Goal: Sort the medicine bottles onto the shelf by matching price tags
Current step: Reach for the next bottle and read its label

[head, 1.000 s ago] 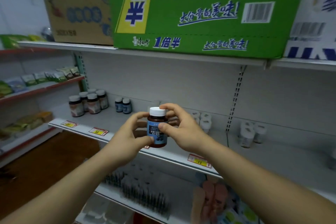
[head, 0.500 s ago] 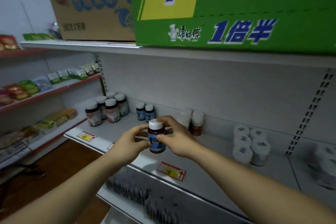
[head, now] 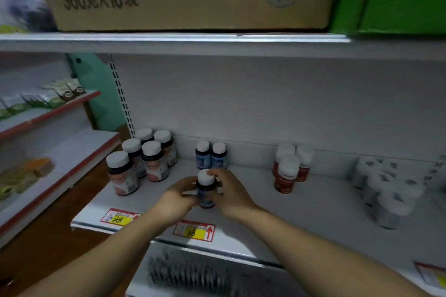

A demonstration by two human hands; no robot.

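We hold the blue-label bottle point(head: 205, 194) upright between both hands; left hand point(head: 175, 200) fingers point(head: 189, 181) curl round its body; right hand point(head: 233, 196) grips cap and side; base seemingly on the shelf point(head: 277, 214), blur prevents certainty; two matching bottles point(head: 211, 157) just beyond the fingers; price tag point(head: 194, 231) just nearer.

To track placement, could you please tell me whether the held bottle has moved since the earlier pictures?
Yes: the held bottle has come down and leftward, now just in front of the two blue-label bottles.
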